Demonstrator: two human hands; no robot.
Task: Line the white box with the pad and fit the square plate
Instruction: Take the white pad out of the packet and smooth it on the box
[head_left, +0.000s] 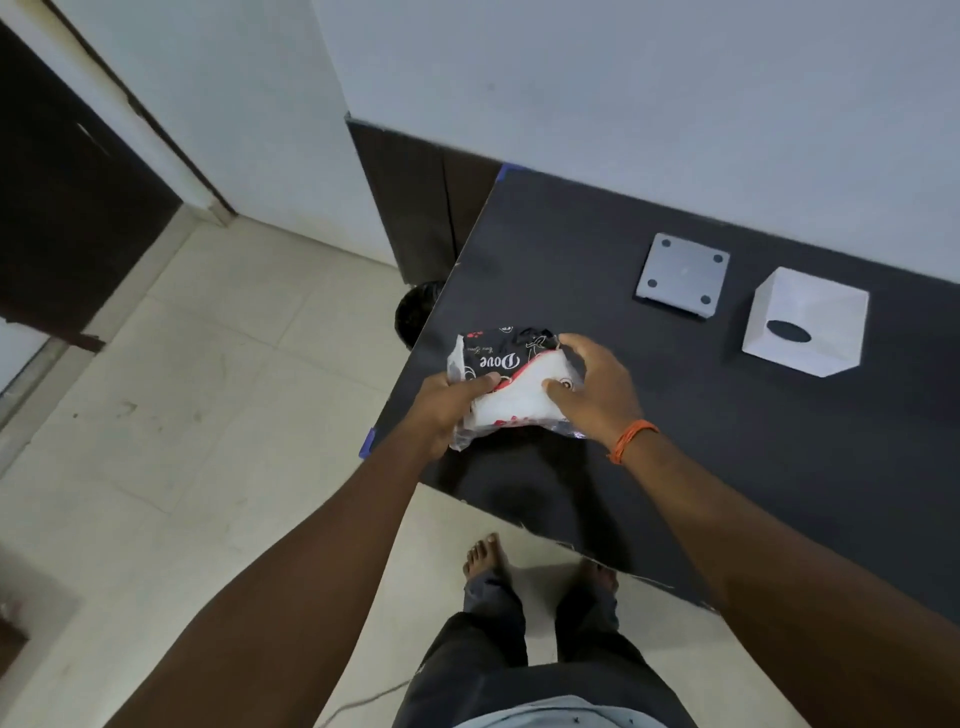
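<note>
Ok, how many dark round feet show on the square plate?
4, one near each corner of the square plate, which lies on the dark table left of the white box. None seem hidden.

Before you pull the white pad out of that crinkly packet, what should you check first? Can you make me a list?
1. Left hand grips the packet: ok.
2. Right hand is on the white pad: ok.
3. Pad is free of the packet: not ok, partly inside.
4. White box sits on the table within view: ok.
5. Square plate lies beside the box, apart from it: ok.
6. Box is empty inside: cannot tell.
</note>
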